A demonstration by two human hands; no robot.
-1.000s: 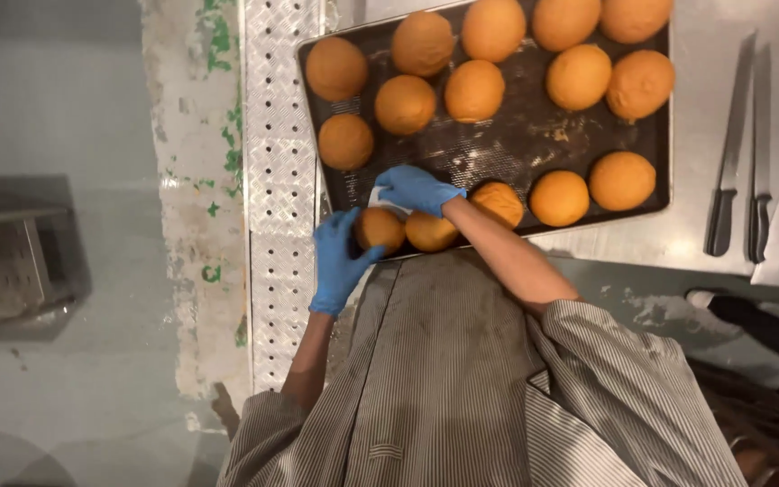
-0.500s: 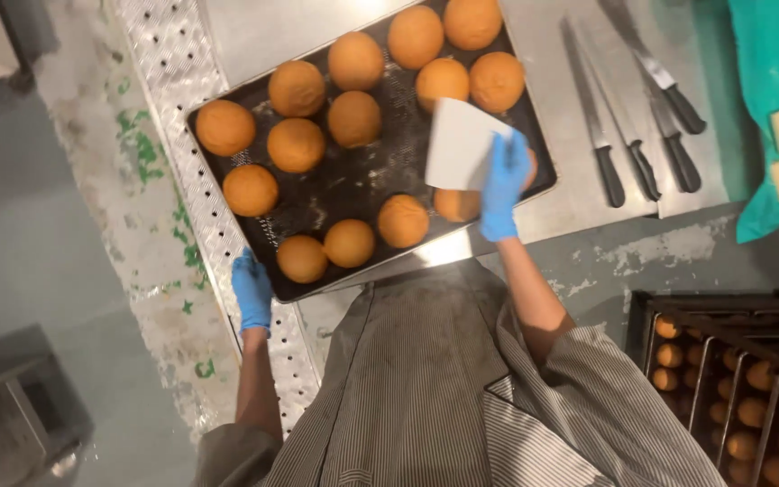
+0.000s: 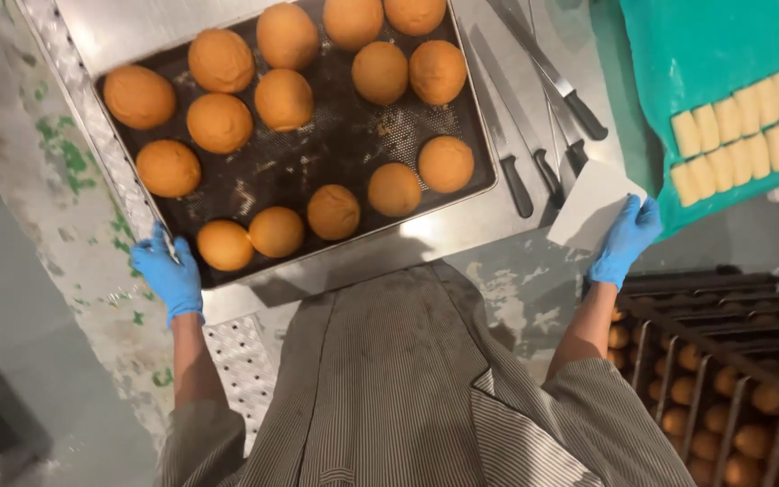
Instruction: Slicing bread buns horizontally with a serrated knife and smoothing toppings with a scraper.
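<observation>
The left hand [image 3: 167, 272], in a blue glove, closes its fingers over the near left corner of the baking tray [image 3: 335, 135], at about eight o'clock on the tray's rim. The tray is dark, sits tilted on a metal worktop [image 3: 462, 225], and carries golden round buns [image 3: 283, 99] spread over it in loose rows; the nearest bun [image 3: 224, 244] lies just beside the gripping hand, at its three o'clock.

The right hand [image 3: 625, 238], also gloved in blue, is well apart from the tray, off at the tray's four o'clock. It pinches a flat white scraper [image 3: 593, 205] by its lower edge, thumb on one face and fingers behind, with the scraper reaching up toward eleven o'clock from the hand.

Between the tray and the scraper lie several black-handled knives [image 3: 543, 117] side by side on the worktop, blades pointing toward eleven o'clock. At one o'clock from the right hand a teal cloth [image 3: 705, 54] holds a row of pale dough pieces [image 3: 750, 135]. At five o'clock from that hand stands a rack [image 3: 723, 361] of trays with more buns. The person wears a striped grey coat [image 3: 407, 397].
</observation>
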